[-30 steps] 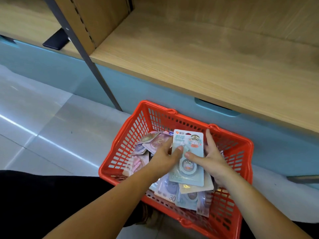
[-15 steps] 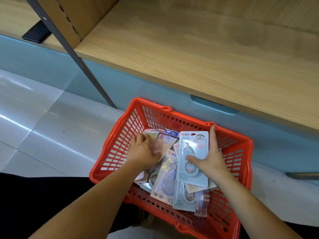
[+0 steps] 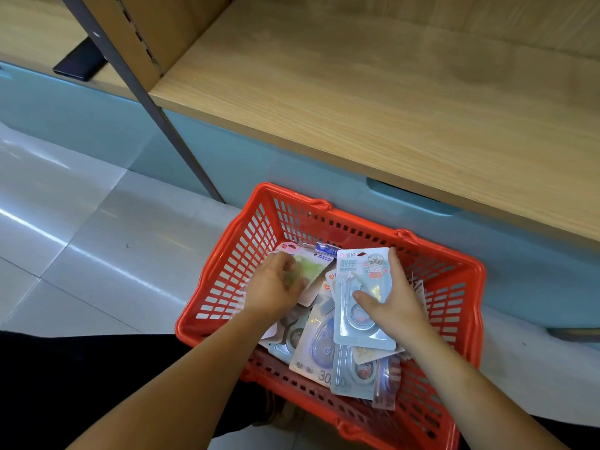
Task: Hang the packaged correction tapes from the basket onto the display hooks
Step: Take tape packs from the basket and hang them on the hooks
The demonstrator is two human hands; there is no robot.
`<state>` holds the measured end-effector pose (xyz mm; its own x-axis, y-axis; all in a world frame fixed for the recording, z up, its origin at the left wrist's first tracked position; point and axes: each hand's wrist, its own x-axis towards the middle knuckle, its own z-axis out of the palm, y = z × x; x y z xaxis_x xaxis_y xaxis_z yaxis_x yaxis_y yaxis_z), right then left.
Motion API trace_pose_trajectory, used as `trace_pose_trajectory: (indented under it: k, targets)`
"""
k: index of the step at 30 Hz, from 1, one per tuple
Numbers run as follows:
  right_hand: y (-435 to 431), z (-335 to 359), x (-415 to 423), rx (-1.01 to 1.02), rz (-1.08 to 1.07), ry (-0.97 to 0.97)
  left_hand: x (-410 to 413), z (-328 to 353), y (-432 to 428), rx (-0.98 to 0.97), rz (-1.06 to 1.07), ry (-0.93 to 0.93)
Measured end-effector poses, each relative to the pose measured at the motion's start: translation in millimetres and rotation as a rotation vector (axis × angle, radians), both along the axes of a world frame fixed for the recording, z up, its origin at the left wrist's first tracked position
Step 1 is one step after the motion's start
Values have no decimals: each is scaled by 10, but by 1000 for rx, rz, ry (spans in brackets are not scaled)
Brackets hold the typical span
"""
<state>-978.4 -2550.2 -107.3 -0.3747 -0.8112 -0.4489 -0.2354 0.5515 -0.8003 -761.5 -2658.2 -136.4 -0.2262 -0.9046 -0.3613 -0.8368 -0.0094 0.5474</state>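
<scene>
Below the shelf edge, on the floor, a red moulded-plastic basket (image 3: 227, 287) with slotted lattice walls and a thickened rim was set just beside a pale blue-grey base panel (image 3: 259, 164). Loose carded correction-tape packs (image 3: 316, 350) were heaped on its bottom, overlapping at differing angles. Each was formed of a flat rectangular card with rounded corners under a glossy clear blister, with a teardrop dispenser visible inside.

One pale blue blister pack (image 3: 357, 271) was gripped by the right hand (image 3: 394, 303) over the heap. The thumb was laid across its glossy front, the forefinger was stretched along its right edge, and the remaining fingers were hidden behind the card. A second, green-tinted pack (image 3: 313, 271), somewhat blurred, was held by the left hand (image 3: 276, 292) near the basket's far left corner, with the fingers curled over its face. Whether it was lifted clear of the heap could not be told.

Above the basket a matt wood-grain laminate shelf (image 3: 357, 108) was divided by a slanting grey metal upright (image 3: 139, 89). A flat dark rectangular object (image 3: 79, 64) lay on the section left of that upright. Glossy pale floor tiles (image 3: 81, 238) with streaked reflections were visible to the left.
</scene>
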Motion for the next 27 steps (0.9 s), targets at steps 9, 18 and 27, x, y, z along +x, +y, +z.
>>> trace_pose_trajectory:
  k: [9,18,27]
  targets:
    - [37,-38,-59,29,2,-7,-205,105,-84,254,-94,-237]
    - [139,87,-149,-8,-46,47,-290,113,-161,383,51,-97]
    - [235,326,-233,-137,-72,27,-267,224,-66,409,290,221]
